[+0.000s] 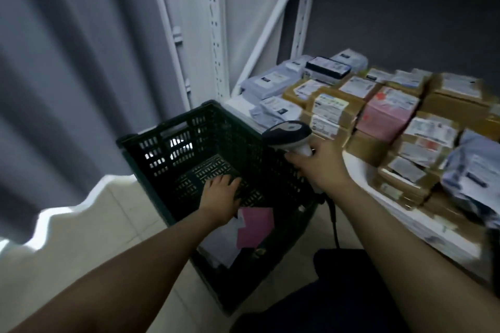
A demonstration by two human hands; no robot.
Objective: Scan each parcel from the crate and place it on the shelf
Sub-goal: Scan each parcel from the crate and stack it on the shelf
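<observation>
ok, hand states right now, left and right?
Left hand: open, fingers spread inside the crate, holding nothing.
Right hand: closed around the scanner handle.

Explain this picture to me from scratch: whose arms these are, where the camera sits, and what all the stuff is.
There is no machine here. One wide-angle camera is worn on a person's head and looks forward and down, so the two bare arms reaching in from the bottom belong to the wearer.

The right hand grips a grey-and-white handheld barcode scanner, its dark cable hanging below. The left hand reaches empty, fingers spread, into a dark green perforated plastic crate standing on the pale tiled floor. Inside the crate, just under the wrist, lies a pink flat parcel on top of a paler one.

To the right is a white metal shelf, already crowded with brown cardboard boxes, a pink box and grey plastic mailer bags, most with printed labels. The labels are too blurred to read.
</observation>
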